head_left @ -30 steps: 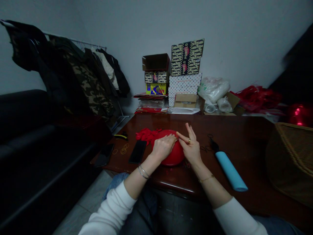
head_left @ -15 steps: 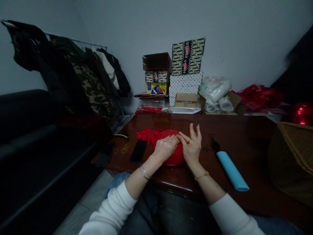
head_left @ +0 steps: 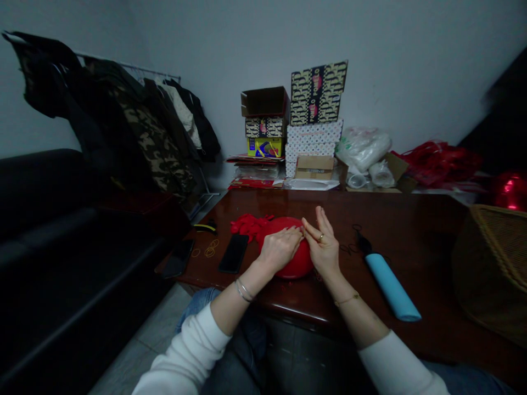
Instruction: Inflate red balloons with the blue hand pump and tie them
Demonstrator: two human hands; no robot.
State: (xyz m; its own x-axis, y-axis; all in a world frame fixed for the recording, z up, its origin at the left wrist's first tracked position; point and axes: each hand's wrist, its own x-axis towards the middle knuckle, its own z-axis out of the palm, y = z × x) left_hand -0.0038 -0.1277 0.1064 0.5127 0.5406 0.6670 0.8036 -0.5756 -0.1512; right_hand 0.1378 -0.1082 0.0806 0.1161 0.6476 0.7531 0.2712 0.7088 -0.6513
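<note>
A round, inflated red balloon (head_left: 294, 270) rests on the brown table, partly covered by my hands. My left hand (head_left: 278, 249) is closed, its fingers bunched over the top of the balloon where its neck appears to be. Against those fingertips, my right hand (head_left: 324, 249) pinches with thumb and forefinger while its other fingers stretch upward. What lies in that pinch is too small to make out. Left of the balloon are a heap of limp red balloons (head_left: 247, 226), a black phone (head_left: 234, 253) and several thin yellow rubber bands (head_left: 211, 249).
A light blue cylindrical pump (head_left: 391, 288) with a black end lies to the right, near a woven basket (head_left: 489, 263). Another dark phone (head_left: 179, 258) is at the left edge. Boxes (head_left: 315, 142) and plastic bags (head_left: 364, 148) stand behind the table (head_left: 387, 219).
My right hand has turned slightly and moved a little right, its raised fingers drawing closer together. My left hand stays on the balloon. A yellowish strand earlier at the fingertips is no longer clear.
</note>
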